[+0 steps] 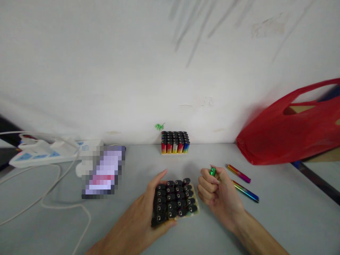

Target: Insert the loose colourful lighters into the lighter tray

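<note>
Two bare hands work low at the desk (278, 198) edge, both forearms cut off by the bottom of the frame. The left hand (143, 212) cups a tray (196, 203) of black-capped lighters from its left side, fingers wrapped around the near corner, thumb along the far edge; its grip is closed on the tray. Only the caps show, so the lighter bodies in it cannot be made out, and the palm hides the tray's left rim. The right hand (216, 191), just right of the tray, is curled into a fist around a green piece (213, 171), of which only the tip pokes out above the knuckles; what it is stays unclear.

Near the right hand lie two rainbow sticks (244, 191), apart from each other. A second pack (174, 142) of lighters stands upright against the wall. A red bag (289, 134) runs off the right edge, hiding what it holds. Left of the hands sits a pixelated object (102, 171), unreadable, with a power strip (39, 152) and cables (53, 198) beyond it.
</note>
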`<state>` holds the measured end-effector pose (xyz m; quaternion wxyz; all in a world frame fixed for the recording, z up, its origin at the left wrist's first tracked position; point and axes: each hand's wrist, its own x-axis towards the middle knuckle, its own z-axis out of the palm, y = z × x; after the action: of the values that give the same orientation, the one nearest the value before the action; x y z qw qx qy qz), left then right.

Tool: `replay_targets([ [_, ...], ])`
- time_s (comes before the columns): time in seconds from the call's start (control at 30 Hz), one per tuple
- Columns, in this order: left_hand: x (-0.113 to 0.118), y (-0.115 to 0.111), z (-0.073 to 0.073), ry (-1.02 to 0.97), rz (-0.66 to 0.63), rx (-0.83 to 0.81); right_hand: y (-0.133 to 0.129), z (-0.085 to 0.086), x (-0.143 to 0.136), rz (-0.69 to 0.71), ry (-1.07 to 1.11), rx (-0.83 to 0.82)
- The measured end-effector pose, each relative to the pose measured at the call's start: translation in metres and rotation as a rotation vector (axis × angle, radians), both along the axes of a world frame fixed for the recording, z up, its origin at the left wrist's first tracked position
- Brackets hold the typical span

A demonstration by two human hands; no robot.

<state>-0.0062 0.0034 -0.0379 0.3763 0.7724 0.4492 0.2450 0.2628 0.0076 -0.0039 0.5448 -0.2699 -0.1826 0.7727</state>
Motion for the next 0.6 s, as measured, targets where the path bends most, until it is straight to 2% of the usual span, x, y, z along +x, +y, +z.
replay_targets([
  [0.23, 0.000, 0.001, 0.002, 0.018, -0.011, 0.006, 0.000, 0.007, -0.009, -0.037, -0.106, -0.005],
  [0.4, 0.000, -0.001, 0.006, 0.035, -0.013, -0.019, -0.004, 0.007, -0.016, -0.167, -0.335, 0.060],
  [0.6, -0.001, -0.001, 0.001, 0.030, -0.005, 0.007, -0.004, 0.002, -0.017, -0.266, -0.537, 0.085],
])
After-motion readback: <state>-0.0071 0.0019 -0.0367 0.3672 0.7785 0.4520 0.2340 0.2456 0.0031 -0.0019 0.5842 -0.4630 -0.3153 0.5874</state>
